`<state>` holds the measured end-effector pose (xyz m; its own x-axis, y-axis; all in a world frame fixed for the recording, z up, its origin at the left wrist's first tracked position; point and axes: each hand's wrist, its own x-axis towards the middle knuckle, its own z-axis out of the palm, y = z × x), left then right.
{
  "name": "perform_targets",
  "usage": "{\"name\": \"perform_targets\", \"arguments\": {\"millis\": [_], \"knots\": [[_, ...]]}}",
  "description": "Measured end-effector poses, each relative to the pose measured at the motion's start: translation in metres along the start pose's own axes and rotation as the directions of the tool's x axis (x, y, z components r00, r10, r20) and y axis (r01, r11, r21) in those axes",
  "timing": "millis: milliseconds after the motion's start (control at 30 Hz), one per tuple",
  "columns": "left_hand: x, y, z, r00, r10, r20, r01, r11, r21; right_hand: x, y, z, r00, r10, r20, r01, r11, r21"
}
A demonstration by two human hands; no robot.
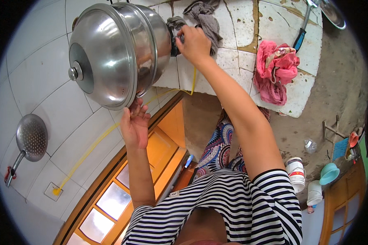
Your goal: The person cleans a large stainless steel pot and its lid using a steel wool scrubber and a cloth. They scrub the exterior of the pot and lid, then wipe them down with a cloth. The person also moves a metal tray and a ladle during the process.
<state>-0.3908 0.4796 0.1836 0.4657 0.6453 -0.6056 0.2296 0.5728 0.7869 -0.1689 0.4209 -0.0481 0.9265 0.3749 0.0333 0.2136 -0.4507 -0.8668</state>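
A large steel steamer pot (144,39) with a domed lid (110,52), fitted with a glass window and a knob, stands at the upper left. My left hand (136,122) is at the near side of the pot, palm up, its fingertips at the rim and partly hidden below it. By the pot's base, my right hand (193,41) has its fingers curled at a dark knob or fitting, which they partly cover. A crumpled grey cloth (213,26) lies just beyond that hand on the white tiled counter (245,64).
Pink cloths (277,69) and a blue-and-black-handled utensil (300,38) lie on the counter's right part. A perforated skimmer (32,137) hangs on the tiled wall. A yellow cable (89,153) runs along that wall to a socket. A white bucket (295,174) and a turquoise basin (329,173) are on the floor.
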Motion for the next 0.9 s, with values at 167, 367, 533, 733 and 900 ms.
{"name": "perform_targets", "arguments": {"millis": [167, 367, 533, 733, 900], "knots": [[-0.005, -0.004, 0.012, 0.998, 0.043, -0.047, -0.040, 0.998, 0.050, -0.049, -0.001, 0.002, 0.992, -0.088, 0.086, 0.084, 0.995, 0.054], [0.000, -0.001, 0.002, 1.000, 0.017, -0.012, -0.017, 1.000, 0.024, -0.010, -0.007, 0.010, 0.995, 0.046, -0.088, -0.044, 0.999, 0.022], [-0.003, -0.003, 0.012, 0.997, 0.043, -0.068, -0.041, 0.999, 0.028, -0.057, -0.015, 0.018, 0.991, -0.130, -0.022, 0.127, 0.987, -0.095], [-0.006, 0.001, 0.010, 0.996, 0.007, -0.089, -0.001, 0.998, 0.060, -0.113, -0.011, 0.029, 0.992, -0.118, 0.044, 0.118, 0.993, -0.004], [-0.002, -0.002, 0.012, 0.998, 0.038, -0.059, -0.036, 0.999, 0.031, -0.043, -0.014, 0.005, 0.948, -0.161, -0.274, 0.170, 0.985, 0.009]]}}
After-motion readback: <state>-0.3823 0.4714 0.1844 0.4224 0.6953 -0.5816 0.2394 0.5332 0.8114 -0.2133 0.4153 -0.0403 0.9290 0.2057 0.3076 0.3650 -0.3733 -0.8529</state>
